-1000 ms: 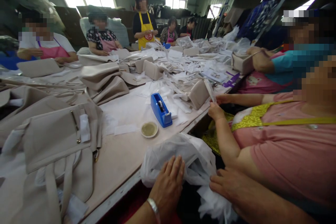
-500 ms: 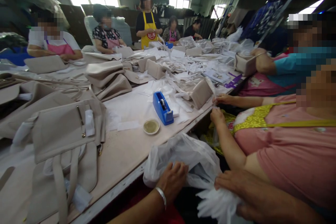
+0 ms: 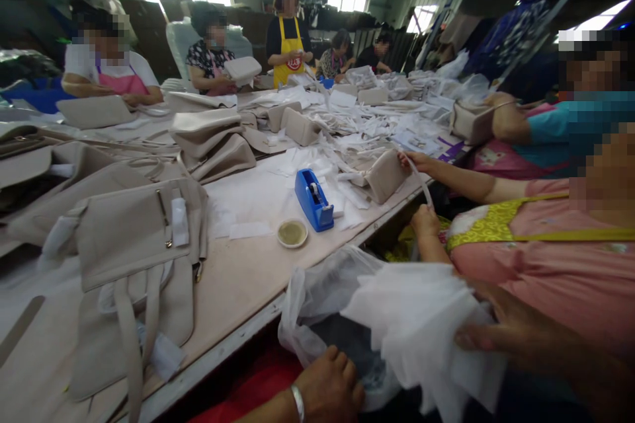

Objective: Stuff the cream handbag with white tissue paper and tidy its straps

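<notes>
Head view: yellow apron (image 3: pixel 288 46), unreadable red logo (image 3: pixel 294 65).

Faces blurred; right hand (image 3: pixel 501 334) partly behind tissue (image 3: pixel 421 324).

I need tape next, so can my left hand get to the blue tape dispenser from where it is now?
Probably yes. The left hand rests at the plastic bag by the table's edge; the tape dispenser stands beyond it, with only a small dish and bare table between.
</notes>
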Demonstrator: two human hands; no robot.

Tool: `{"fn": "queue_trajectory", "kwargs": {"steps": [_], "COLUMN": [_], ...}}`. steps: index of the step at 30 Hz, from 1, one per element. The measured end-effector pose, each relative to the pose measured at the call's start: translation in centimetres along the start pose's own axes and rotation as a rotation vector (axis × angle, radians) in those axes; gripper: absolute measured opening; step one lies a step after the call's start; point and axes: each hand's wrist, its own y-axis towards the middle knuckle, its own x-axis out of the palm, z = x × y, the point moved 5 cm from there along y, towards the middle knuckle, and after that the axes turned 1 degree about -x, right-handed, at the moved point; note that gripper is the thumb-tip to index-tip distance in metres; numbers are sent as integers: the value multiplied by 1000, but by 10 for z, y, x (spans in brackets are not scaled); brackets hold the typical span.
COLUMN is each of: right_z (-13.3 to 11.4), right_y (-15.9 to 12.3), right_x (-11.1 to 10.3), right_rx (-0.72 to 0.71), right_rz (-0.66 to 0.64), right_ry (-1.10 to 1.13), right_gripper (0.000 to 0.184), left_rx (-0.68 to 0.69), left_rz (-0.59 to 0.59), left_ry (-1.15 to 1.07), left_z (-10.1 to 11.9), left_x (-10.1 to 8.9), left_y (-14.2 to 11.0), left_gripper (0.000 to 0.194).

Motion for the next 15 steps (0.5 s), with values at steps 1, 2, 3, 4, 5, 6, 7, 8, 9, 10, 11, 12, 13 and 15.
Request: {"fn": "queue_trajectory", "kwargs": {"steps": [1, 2, 3, 4, 5, 6, 7, 8, 9, 10, 11, 12, 13, 15], "right_z": [-7, -11, -12, -11, -7, -2, 5, 11, 16, 20, 24, 27, 29, 32], "right_y": [7, 15, 26, 37, 48, 59, 70, 79, 87, 93, 98, 101, 103, 103], "right_x": [7, 16, 27, 38, 49, 58, 66, 72, 76, 79, 81, 83, 85, 93], "right_rx": [-29, -59, -85, -104, -115, -126, -138, -157, -184, -214, -240, -261, -275, -292], "right_rz": [34, 52, 51, 34, 9, -12, -40, -71, -104, -135, -164, -178, -179, -231], "right_ry": [86, 117, 91, 18, -85, -199, -301, -378, -434, -481, -533, -598, -672, -812], "right_gripper": [58, 61, 65, 67, 69, 68, 65, 60, 53, 43, 35, 30, 30, 37], "left_rx": [0, -9, -21, -39, -63, -87, -105, -111, -106, -95, -77, -63, -56, -67], "left_rz": [11, 23, 37, 53, 71, 87, 98, 106, 116, 131, 150, 173, 190, 165], "left_ry": [0, -10, -30, -55, -75, -90, -98, -90, -70, -45, -16, 13, 37, 47], "left_z": [1, 2, 2, 2, 1, 1, 1, 1, 2, 2, 3, 4, 4, 3], "left_x": [1, 1, 1, 0, 0, 0, 1, 3, 5, 8, 9, 10, 11, 11], "left_y": [2, 5, 7, 8, 9, 9, 8, 7, 5, 4, 3, 4, 5, 9], "left_gripper": [20, 19, 18, 16, 15, 14, 13, 14, 15, 18, 20, 22, 23, 21]}}
